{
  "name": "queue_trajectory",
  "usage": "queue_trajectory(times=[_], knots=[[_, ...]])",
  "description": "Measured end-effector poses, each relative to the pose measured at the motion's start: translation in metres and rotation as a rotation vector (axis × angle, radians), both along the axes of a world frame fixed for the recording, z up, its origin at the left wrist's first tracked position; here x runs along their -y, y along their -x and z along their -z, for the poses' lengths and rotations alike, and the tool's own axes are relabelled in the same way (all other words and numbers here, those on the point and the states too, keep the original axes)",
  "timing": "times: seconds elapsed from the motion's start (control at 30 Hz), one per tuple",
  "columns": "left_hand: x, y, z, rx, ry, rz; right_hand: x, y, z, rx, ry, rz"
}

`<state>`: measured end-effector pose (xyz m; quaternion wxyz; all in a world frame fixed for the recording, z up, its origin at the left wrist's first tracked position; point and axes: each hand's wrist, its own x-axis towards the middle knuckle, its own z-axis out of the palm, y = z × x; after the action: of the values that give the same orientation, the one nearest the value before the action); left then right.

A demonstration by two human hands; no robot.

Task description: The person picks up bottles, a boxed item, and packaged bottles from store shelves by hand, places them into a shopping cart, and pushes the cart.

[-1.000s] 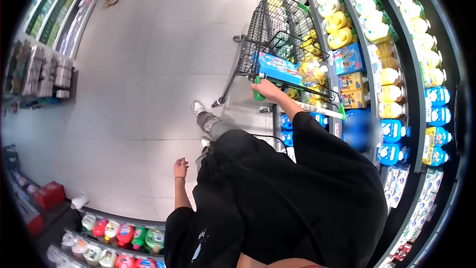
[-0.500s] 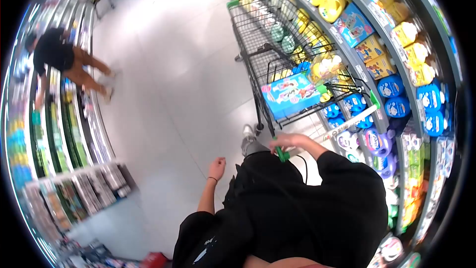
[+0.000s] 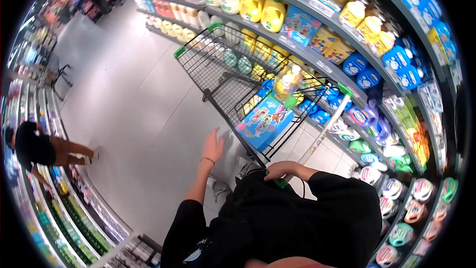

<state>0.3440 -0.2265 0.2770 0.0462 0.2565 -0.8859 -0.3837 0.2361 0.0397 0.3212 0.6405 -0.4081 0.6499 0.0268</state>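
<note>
My right hand (image 3: pixel 281 168) is closed round the near end of the shopping cart's pale handle (image 3: pixel 320 139), by its green cap. Out to the left, my left hand (image 3: pixel 213 148) hangs in the air with its fingers stretched and nothing in it. The black wire cart (image 3: pixel 207 82) stands angled ahead of me. In its raised basket part lies a blue printed box (image 3: pixel 265 123), and behind that sits a clear pack of yellow bottles with white caps (image 3: pixel 287 82).
Shelves of detergent jugs, such as yellow jugs (image 3: pixel 252 6), blue bottles (image 3: pixel 368 77) and purple bottles (image 3: pixel 363 115), run close along the right. Across the grey tiled floor (image 3: pixel 134 134), a person (image 3: pixel 37 144) in a black top reaches to the left shelves (image 3: pixel 64 208).
My view has turned right, so the person and left shelves sit farther left and lower. My left hand has lifted forward and its fingers have straightened. My right hand stays on the handle.
</note>
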Motion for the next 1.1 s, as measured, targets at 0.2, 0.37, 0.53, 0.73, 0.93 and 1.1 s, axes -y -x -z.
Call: queue_trajectory(times=[0.2,0.37,0.53,0.73,0.93,1.1], knots=[[0.048,0.076,0.007,-0.177,0.320,0.358,-0.002,-0.016,-0.009,-0.151,-0.014,0.162],[0.090,0.097,0.051,-0.149,0.424,0.556,0.002,-0.035,0.010,-0.365,-0.067,0.339],[0.128,0.087,0.065,-0.185,0.335,0.644,0.032,-0.070,-0.010,-0.712,-0.245,0.735],[0.153,0.084,0.060,-0.170,0.343,0.773,0.058,-0.098,-0.015,-0.967,-0.295,0.879],[0.164,0.110,0.046,-0.038,0.319,0.922,0.079,-0.121,-0.014,-1.198,-0.259,0.933],[0.172,0.122,0.055,-0.051,0.369,0.942,0.081,-0.118,0.003,-1.258,-0.196,1.103]])
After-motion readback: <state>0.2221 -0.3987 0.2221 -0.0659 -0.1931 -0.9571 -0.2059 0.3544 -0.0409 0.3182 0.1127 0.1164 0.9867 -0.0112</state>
